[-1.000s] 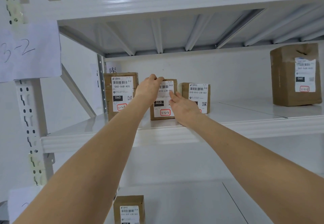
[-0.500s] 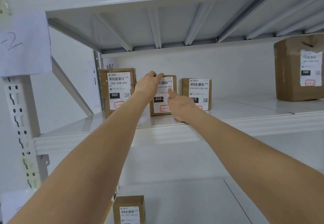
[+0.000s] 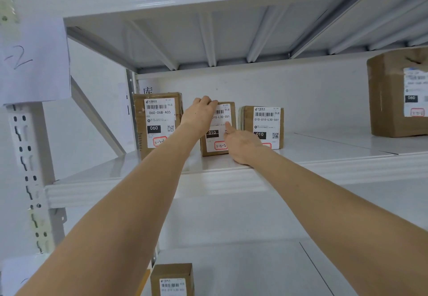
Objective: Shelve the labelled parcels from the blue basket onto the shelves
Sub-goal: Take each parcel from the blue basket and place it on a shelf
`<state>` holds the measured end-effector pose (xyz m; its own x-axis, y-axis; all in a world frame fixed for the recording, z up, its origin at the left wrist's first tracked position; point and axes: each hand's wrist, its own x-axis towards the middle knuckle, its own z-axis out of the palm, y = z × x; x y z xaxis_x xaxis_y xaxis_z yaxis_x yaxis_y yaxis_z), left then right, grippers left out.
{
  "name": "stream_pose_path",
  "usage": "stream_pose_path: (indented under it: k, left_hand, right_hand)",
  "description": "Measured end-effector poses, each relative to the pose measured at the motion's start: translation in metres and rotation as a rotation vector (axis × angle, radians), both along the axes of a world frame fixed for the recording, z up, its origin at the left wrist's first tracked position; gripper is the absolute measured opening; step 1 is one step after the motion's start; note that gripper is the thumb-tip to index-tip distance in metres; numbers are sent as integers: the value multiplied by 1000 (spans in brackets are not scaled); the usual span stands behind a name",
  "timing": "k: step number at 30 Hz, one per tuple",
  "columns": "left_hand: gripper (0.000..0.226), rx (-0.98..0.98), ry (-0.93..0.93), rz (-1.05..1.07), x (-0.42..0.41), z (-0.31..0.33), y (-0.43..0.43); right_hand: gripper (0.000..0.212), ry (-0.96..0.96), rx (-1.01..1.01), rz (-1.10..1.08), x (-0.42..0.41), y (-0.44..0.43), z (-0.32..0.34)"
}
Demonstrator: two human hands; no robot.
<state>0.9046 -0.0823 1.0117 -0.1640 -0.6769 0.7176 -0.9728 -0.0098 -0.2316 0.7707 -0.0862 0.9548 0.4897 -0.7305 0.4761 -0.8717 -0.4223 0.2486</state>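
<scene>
Hardly shifted since half a second ago: both hands still on the middle parcel (image 3: 221, 119). Left hand (image 3: 201, 113) hooked over its top edge at 11 o'clock, fingers curled round the corner. Right hand (image 3: 243, 145) at 4 o'clock, forefinger straight against the label, gripping nothing. Parked upright on the white shelf (image 3: 111, 175), label facing out. Just beside at 9 o'clock, a taller 060 parcel (image 3: 157, 122); just beside at 3 o'clock, a second 010 parcel (image 3: 264, 124). Well apart at 3 o'clock, a large parcel (image 3: 391, 96). At 6 o'clock, one tier down, a small parcel (image 3: 172, 277).
</scene>
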Motion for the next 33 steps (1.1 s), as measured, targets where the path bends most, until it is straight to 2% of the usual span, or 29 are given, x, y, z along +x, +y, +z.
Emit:
stream_pose_path:
  k: [10, 26, 33]
  left_hand:
    - [69, 38, 31, -56, 7, 0, -9]
    - [75, 52, 3, -39, 2, 1, 6]
    - [61, 37, 50, -58, 2, -5, 25]
  right_hand:
    - [46, 16, 26, -14, 6, -7, 2]
    - [47, -159, -30, -11, -1, 4, 3]
    - [53, -245, -59, -79, -9, 28, 2]
